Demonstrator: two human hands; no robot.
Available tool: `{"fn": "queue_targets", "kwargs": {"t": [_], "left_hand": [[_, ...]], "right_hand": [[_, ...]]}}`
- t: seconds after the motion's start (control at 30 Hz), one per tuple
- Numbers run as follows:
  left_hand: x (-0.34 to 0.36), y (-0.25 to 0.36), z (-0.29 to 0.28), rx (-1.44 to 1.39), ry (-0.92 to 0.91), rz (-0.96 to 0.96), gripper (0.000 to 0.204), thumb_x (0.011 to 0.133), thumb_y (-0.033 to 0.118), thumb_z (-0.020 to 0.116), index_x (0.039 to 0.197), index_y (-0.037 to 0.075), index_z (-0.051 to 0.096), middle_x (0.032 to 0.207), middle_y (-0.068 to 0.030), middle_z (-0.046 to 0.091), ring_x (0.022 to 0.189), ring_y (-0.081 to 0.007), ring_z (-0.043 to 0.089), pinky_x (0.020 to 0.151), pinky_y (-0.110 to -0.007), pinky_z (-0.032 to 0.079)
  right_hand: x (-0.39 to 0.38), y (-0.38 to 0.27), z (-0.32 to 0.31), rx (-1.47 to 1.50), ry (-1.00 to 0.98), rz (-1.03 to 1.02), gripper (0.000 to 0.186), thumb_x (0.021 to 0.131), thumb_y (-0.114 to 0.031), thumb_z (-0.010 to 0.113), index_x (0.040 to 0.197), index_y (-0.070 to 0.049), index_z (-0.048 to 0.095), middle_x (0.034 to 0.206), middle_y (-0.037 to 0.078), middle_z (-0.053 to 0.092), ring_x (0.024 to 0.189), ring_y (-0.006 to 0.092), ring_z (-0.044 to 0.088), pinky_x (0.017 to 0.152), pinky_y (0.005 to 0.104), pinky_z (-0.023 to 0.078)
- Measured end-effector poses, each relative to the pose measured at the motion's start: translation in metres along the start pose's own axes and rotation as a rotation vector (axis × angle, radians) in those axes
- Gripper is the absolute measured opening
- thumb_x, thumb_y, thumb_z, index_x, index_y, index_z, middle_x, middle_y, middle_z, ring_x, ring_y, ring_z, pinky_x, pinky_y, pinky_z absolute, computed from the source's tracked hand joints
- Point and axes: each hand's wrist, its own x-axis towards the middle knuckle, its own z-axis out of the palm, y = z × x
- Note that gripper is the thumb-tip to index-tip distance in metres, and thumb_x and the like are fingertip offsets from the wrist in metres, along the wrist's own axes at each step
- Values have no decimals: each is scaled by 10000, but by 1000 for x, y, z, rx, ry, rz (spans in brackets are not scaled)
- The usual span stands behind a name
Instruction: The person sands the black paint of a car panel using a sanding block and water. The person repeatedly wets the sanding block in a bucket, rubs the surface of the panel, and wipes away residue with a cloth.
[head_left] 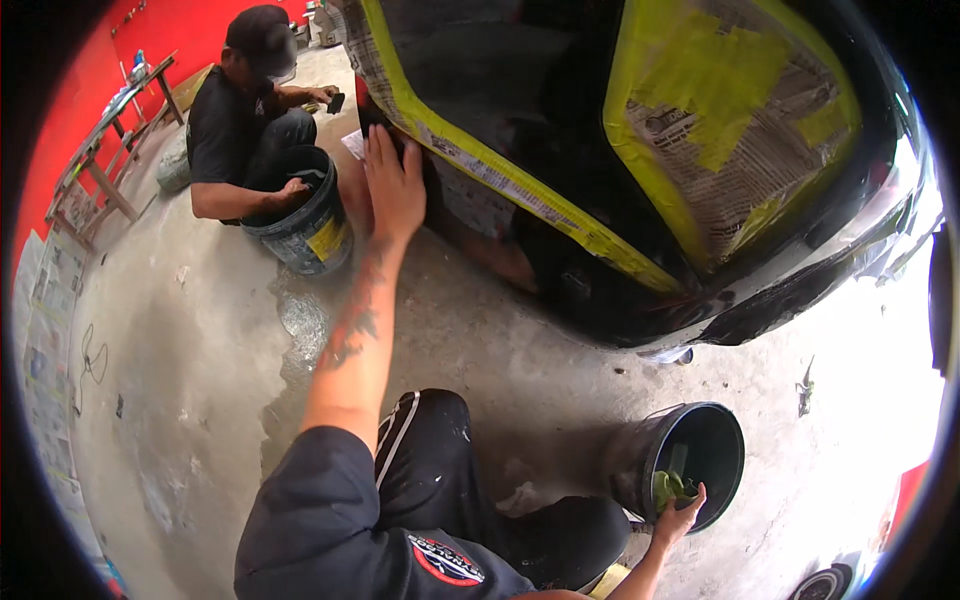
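Person between a taped black car (560, 270) and a bucket (718, 445)
Left hand (393, 190) flat on the bodywork, fingers extended; right hand (682, 515) curled round green cloth (664, 488).

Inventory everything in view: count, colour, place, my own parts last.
Car body part: 1, glossy black, upper right
Masking tape: several strips, yellow, on car body part
Newspaper: several pieces, greyish, beside the tape
Near bucket: 1, dark, lower right
Far bucket: 1, dark, upper left
Co-worker: 1, dark clothes, beside far bucket
Green cloth: 1, green, at near bucket's mouth
Wooden stand: 1, brown, far left
Wall: 1, red, upper left
Floor: 1, grey, throughout
Cord: 1, dark, floor at left
Wheel: 1, dark, bottom right
Legs: 2, black, bottom centre
Left grip: 1, bare, against car body part's edge
Right grip: 1, bare, on green cloth
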Motion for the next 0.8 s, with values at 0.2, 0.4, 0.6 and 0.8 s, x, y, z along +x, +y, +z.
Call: {"fn": "queue_targets", "kwargs": {"t": [0.2, 0.4, 0.6, 0.8], "left_hand": [[-16, 35, 3, 73, -32, 18, 720, 1050, 331, 473, 1563, -118, 239, 1648, -333, 209, 1532, -515, 180, 1240, -607, 146], [-97, 107, 11, 61, -99, 155, 869, 989, 426, 542, 1546, -160, 224, 1627, -383, 190, 1504, -586, 169, 1204, -681, 144], [-157, 135, 9, 62, -258, 349, 943, 994, 500, 539, 1587, -123, 154, 1653, -374, 122, 1529, -572, 107, 1217, -671, 91], [-86, 50, 17, -348, 140, -274, 809, 1056, 349, 529, 1600, -102, 137, 1680, -323, 110, 1564, -480, 97, 1269, -497, 107]], "right_hand": [[2, -1, 2, -33, -7, 78, 730, 825, 47, 707, 1482, -152, 461, 1277, 243, 650, 1182, 432, 631, 1004, 481, 480], [4, 3, 3, -86, 1, 64, 710, 819, 21, 716, 1460, -166, 474, 1246, 245, 664, 1141, 431, 649, 966, 494, 494], [9, 6, 3, -178, -8, 83, 692, 813, 4, 731, 1427, -210, 492, 1186, 223, 692, 1106, 423, 666, 938, 497, 508], [10, 7, 2, -172, -52, 91, 680, 814, -11, 729, 1418, -231, 504, 1157, 187, 707, 1085, 375, 681, 921, 483, 517]]}}
